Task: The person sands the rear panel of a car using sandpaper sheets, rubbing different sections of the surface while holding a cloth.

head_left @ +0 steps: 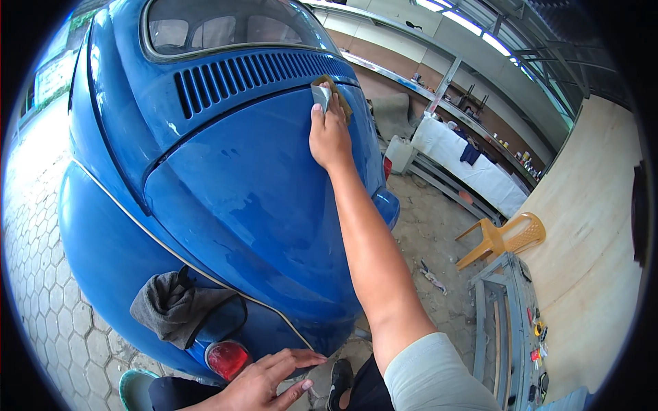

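Observation:
A blue rounded car (253, 185) fills the left and middle, its rear lid showing a few wet-looking streaks. High on the lid's right side, just below the slotted vent (253, 74), my right hand (330, 135) presses a small folded grey and tan sheet (321, 94) against the paint. Whether that sheet is cloth or abrasive paper I cannot tell. My left hand (271, 380) holds nothing; its fingers stretch out beside the red tail light (227, 359), low at the rear. A dark grey cloth (175, 308) lies bunched on the fender above that light.
A green-rimmed bucket (131, 390) stands at the lower left, close to my leg. To the right are a yellow plastic chair (504, 240), a grey metal frame (488, 308) with small tools, and a bench with a white cover (466, 164). Hexagonal paving (44, 274) runs along the left.

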`<state>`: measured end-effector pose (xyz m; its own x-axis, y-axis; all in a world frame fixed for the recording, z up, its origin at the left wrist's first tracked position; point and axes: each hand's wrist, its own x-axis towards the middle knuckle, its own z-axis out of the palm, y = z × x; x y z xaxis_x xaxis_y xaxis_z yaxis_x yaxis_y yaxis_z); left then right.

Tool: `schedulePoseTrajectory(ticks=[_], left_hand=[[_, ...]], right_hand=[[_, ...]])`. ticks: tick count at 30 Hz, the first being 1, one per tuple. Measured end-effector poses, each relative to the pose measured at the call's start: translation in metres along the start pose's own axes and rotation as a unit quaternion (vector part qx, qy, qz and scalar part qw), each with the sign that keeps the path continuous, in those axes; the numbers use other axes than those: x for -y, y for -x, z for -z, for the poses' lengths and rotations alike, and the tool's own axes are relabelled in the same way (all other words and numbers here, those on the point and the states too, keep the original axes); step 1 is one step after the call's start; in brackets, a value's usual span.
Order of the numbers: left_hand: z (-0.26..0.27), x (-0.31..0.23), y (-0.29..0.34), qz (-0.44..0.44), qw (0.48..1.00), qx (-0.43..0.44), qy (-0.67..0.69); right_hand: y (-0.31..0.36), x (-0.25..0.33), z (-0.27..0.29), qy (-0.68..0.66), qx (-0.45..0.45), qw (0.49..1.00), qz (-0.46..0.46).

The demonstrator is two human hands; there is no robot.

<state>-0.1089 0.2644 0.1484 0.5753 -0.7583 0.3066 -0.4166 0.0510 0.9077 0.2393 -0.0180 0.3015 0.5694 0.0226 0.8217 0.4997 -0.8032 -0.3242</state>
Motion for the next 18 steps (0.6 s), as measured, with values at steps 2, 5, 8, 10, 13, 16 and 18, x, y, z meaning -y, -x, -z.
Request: schedulePoseTrajectory(ticks=[2,5,8,10,13,16,18], left_hand=[[0.007,-0.011,0.007,-0.003,0.997,-0.013,-0.077],[0.021,-0.022,0.006,-0.033,0.980,-0.029,-0.194],[0.034,-0.031,0.012,-0.042,0.963,-0.072,-0.258],[0.040,-0.032,0.018,-0.036,0.951,-0.126,-0.281],[0.047,-0.022,0.016,-0.030,0.939,-0.185,-0.288],[0.052,-0.007,0.010,-0.050,0.940,-0.209,-0.265],[0.056,-0.004,0.007,-0.062,0.928,-0.242,-0.275]], right_hand=[[0.029,0.010,-0.014,-0.001,-0.011,1.000,0.026],[0.110,0.036,-0.002,0.059,-0.005,0.995,0.080],[0.177,0.067,0.001,0.082,0.024,0.991,0.100],[0.174,0.075,-0.006,0.082,0.030,0.990,0.114],[0.118,0.066,-0.008,0.073,0.020,0.990,0.119],[0.045,0.046,-0.008,0.082,-0.021,0.992,0.095],[0.020,0.041,-0.014,0.081,-0.033,0.995,0.048]])
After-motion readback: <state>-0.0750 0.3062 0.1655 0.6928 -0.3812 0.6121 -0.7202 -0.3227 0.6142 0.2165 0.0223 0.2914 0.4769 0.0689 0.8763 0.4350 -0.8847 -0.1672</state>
